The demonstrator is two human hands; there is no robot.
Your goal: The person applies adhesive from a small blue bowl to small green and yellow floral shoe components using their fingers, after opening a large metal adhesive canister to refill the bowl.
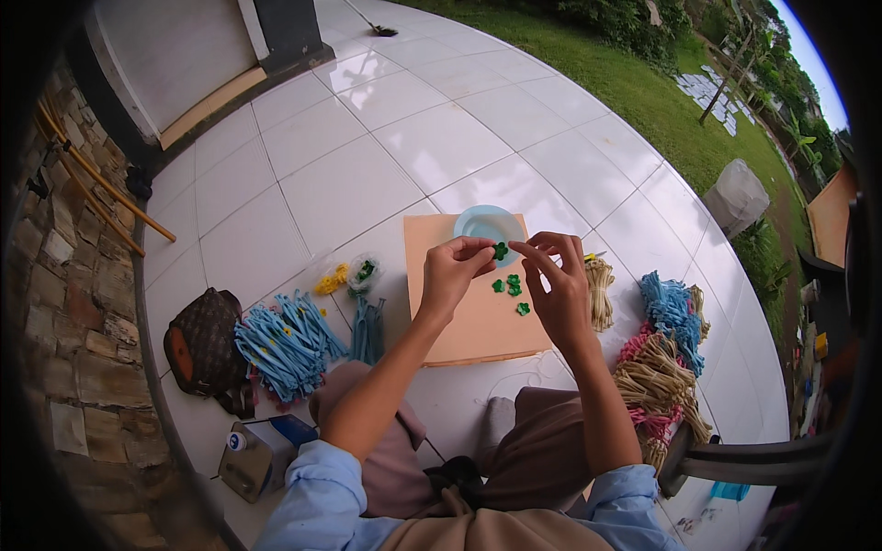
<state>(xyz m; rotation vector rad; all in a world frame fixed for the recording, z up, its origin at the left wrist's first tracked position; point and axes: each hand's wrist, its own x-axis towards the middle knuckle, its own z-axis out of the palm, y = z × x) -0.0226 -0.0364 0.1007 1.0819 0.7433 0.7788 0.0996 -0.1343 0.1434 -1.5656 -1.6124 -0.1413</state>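
Over the far part of a peach-coloured board (441, 321), my left hand (447, 275) pinches a small green flower (500, 251) between thumb and fingertips. My right hand (562, 289) is just to its right, fingers bent but apart, one fingertip close to the petals. Whether that fingertip touches the flower, I cannot tell. Nothing shows in the right hand. Several more green flowers (514, 285) lie on the board between my hands. Behind them a round, pale blue bowl (471, 219) stands at the board's far edge, partly hidden by my fingers.
Left of the board lie light blue strips (289, 344), yellow pieces (332, 279) and a clear plastic bag (366, 270). A brown bag (197, 344) and a metal can (257, 459) stand further left. Beige bundles (600, 292) and a beige, pink and blue heap (657, 372) are at right.
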